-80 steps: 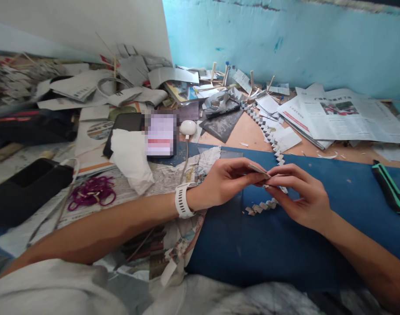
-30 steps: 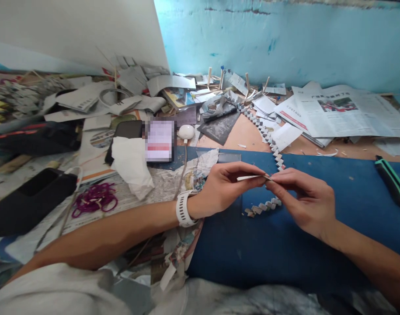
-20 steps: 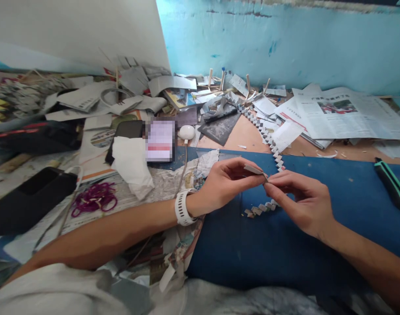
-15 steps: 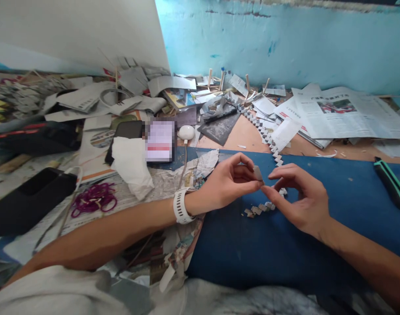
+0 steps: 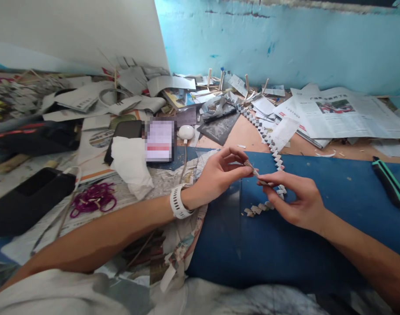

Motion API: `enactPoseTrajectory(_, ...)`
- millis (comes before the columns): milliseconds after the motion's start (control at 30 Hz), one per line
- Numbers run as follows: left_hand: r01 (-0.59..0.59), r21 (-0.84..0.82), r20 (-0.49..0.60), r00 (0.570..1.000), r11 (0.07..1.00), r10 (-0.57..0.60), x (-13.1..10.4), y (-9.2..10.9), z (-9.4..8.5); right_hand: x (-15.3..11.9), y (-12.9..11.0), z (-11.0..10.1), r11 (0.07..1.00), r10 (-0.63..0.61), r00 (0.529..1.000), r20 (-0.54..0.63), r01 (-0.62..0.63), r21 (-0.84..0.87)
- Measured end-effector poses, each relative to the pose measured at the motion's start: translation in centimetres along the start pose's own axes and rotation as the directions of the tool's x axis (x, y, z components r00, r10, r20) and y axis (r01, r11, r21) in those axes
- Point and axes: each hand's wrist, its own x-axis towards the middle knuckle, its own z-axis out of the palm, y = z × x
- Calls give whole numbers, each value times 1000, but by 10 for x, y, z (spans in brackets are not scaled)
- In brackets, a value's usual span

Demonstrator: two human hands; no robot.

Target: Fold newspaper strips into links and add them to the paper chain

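Between my two hands is a small folded strip of paper, greyish white. My left hand, with a white watch strap on its wrist, pinches one end between thumb and fingers. The other end is pinched by the thumb and forefinger of my right hand. Beneath and behind my right hand a zigzag chain of folded paper curves across the blue mat. Its near end lies just below my hands, and part of it is hidden by my right fingers.
A green-and-black utility knife lies at the right. Newspaper sheets and a black pen are farther back. To the left are a phone, crumpled tissue, purple cord and a black case-like object.
My right fingers have closed on the paper piece and turned it flatter. It was upright in my left fingers before. Both hands have shifted slightly left.
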Motion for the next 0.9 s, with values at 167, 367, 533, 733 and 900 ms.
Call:
enactPoseTrajectory(167,-30,15,-15,999,999,30,-2,-4,0,-1,9,-1,994,-112,983,145,109,24)
enactPoseTrajectory(367,4,71,10,1000,997,-5,-7,-12,-2,-3,16,-2,984,-144,981,129,156,-88)
enactPoseTrajectory(533,-82,155,22,997,985,80,-10,-6,2,-2,13,-1,979,-165,982,96,175,-106)
enactPoseTrajectory(733,-35,146,1,999,989,35,-15,-2,6,-1,7,4,996,-63,995,-78,57,-68)
enactPoseTrajectory(900,-18,115,12,1000,993,17,-18,-4,8,-4,4,7,989,149,978,-146,-144,45)
